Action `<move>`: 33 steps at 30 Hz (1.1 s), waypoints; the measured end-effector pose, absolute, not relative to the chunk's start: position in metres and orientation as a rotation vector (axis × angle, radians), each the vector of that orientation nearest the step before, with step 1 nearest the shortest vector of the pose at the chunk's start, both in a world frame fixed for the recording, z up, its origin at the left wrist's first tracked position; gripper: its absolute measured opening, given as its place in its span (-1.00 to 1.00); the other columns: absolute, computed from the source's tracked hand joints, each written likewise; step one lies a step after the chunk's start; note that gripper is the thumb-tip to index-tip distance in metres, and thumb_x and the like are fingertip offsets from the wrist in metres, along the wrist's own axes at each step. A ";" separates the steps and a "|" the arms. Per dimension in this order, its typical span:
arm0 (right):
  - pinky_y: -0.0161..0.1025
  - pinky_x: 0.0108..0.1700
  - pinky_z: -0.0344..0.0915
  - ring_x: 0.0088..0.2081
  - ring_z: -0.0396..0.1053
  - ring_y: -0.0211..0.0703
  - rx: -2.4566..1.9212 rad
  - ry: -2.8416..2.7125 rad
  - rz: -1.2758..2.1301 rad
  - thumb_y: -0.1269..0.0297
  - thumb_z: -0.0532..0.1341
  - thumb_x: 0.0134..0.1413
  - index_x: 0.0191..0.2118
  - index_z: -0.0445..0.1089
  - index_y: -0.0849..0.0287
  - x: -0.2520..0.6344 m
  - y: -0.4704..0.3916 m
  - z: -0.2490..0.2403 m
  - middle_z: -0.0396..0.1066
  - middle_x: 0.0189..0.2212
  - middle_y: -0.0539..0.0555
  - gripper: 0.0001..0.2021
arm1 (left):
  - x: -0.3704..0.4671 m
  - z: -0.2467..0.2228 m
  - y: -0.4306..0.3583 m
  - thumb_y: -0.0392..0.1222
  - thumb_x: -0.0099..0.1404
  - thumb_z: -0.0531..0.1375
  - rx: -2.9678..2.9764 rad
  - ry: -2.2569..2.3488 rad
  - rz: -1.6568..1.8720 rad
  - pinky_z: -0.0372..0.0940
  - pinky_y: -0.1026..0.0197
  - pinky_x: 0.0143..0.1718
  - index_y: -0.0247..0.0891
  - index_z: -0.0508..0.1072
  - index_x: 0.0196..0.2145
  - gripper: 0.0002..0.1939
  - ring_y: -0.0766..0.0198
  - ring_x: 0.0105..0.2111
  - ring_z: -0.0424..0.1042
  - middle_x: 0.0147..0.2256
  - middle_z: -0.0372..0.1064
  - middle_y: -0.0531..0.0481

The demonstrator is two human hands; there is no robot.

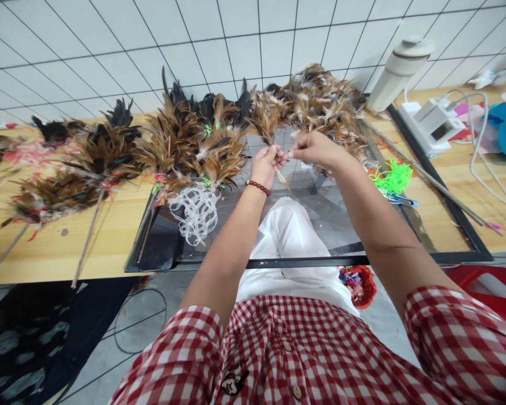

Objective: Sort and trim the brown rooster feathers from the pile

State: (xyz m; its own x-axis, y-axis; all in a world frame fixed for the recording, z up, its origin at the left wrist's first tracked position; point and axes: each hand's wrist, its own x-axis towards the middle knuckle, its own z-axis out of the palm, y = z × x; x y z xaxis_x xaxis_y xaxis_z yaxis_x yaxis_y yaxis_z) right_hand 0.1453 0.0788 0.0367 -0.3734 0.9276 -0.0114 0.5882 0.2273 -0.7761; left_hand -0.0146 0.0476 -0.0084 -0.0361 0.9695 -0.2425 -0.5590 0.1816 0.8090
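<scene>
My left hand [266, 164], with a dark red bead bracelet on the wrist, is closed on a small bunch of brown feathers [266, 115]. The bunch fans out above the fingers, and a pale feather tip [283, 179] pokes out below. Close on its right, my right hand [316, 149] is pinched; whatever lies between its fingertips is too small to make out. Both hands are above a dark-framed glass panel [320, 214]. A large heap of loose brown feathers [320, 98] lies behind them.
Left of the panel lie feather bundles on sticks [93, 236]. Clear plastic loops [195, 215] and green strings [393, 177] rest on the glass, with blue-handled scissors [400, 198]. A thin stick [438, 183], pale bottle [398, 73] and white charger [441, 121] stand or lie right.
</scene>
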 end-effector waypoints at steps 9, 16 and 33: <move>-0.24 -0.25 0.23 -0.26 0.48 -0.10 -1.742 -2.581 0.563 0.23 0.39 0.07 -0.23 0.63 0.25 0.106 0.058 0.034 0.61 -0.30 0.12 -0.80 | -0.016 -0.011 0.051 -0.14 0.41 0.31 0.516 0.937 1.420 0.38 0.36 -0.15 -0.25 0.45 -0.33 -0.81 0.43 -0.35 0.56 -0.48 0.41 0.12; -0.27 -0.24 0.29 -0.35 0.48 -0.16 -1.555 -2.346 0.778 0.44 0.22 0.11 -0.21 0.58 0.27 0.129 0.064 0.042 0.58 -0.42 0.08 -0.80 | -0.016 -0.011 0.052 -0.17 0.41 0.30 0.523 0.955 1.444 0.41 0.35 -0.15 -0.27 0.46 -0.33 -0.83 0.44 -0.36 0.55 -0.46 0.43 0.10; -0.04 -0.06 0.22 -0.05 0.44 0.14 -1.211 -2.531 -0.006 0.38 0.09 0.22 -0.13 0.61 0.21 0.138 0.075 0.033 0.58 -0.15 0.28 -0.68 | -0.006 -0.007 0.045 -0.43 0.46 0.14 0.882 1.118 1.206 0.25 0.38 -0.51 -0.31 0.38 -0.57 -0.60 0.50 -0.64 0.34 -0.63 0.34 0.14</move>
